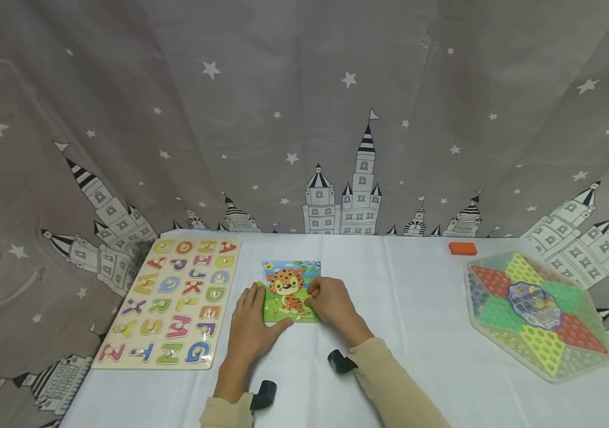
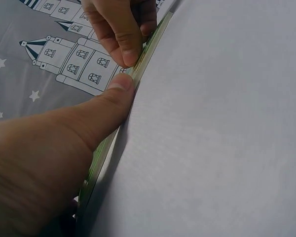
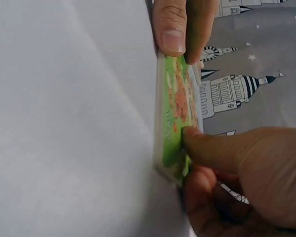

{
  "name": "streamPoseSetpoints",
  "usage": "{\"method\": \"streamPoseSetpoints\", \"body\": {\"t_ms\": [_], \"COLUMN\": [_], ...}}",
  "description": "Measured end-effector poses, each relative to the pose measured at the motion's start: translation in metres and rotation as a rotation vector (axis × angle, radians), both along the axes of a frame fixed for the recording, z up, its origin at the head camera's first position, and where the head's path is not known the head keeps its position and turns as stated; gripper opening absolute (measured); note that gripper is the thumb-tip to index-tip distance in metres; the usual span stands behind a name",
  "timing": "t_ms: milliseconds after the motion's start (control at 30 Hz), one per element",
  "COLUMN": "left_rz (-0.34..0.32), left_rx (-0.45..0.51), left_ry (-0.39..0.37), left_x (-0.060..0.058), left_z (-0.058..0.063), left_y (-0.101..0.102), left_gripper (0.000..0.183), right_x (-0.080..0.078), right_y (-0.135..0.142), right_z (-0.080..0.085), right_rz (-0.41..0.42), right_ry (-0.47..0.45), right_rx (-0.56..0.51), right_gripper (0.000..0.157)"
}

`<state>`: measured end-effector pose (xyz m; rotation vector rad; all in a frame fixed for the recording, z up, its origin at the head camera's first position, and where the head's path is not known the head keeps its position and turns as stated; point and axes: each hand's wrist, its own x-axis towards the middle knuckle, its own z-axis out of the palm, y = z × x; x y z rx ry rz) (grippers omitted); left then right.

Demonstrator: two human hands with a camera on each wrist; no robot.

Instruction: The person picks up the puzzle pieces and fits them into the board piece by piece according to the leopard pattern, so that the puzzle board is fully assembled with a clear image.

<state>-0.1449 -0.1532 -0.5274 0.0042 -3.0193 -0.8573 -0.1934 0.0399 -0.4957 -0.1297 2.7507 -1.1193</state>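
Observation:
A small square puzzle board (image 1: 286, 279) with a spotted leopard on green grass lies flat on the white cloth. Along its left side rest the extended fingers of my left hand (image 1: 253, 324), and the thumb presses on the front edge, as the left wrist view also shows. My right hand (image 1: 333, 306) is at the right edge with curled fingers. In the right wrist view its thumb lies on the picture (image 3: 175, 108) and the index finger bends at the board's side, pinching there. The fingertips hide part of that edge.
To the left lies a wooden alphabet board (image 1: 173, 303) with colourful knobbed letters. A hexagonal Chinese checkers box (image 1: 537, 312) sits at the right, and an orange block (image 1: 462, 248) near the back edge. A grey curtain (image 1: 294, 89) printed with castles hangs behind the table.

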Motion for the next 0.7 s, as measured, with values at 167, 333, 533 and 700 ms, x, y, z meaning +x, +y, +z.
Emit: {"method": "streamPoseSetpoints", "body": {"t_ms": [167, 333, 533, 700], "left_rz": [-0.012, -0.006, -0.021, -0.030], "left_rx": [0.003, 0.002, 0.011, 0.026], "left_ry": [-0.010, 0.002, -0.007, -0.008], "left_x": [0.000, -0.001, -0.004, -0.008], "left_z": [-0.002, -0.001, -0.004, -0.006], "left_y": [0.000, -0.002, 0.003, 0.005], "left_gripper": [0.104, 0.104, 0.105, 0.106], "right_x": [0.009, 0.020, 0.032, 0.032], "right_y": [0.018, 0.042, 0.076, 0.100], "right_z": [-0.006, -0.003, -0.004, -0.001], "right_rz": [0.058, 0.056, -0.034, -0.053], "right_ry": [0.063, 0.121, 0.221, 0.351], "right_rx": [-0.025, -0.012, 0.213, 0.363], "right_gripper": [0.020, 0.021, 0.031, 0.061]}}
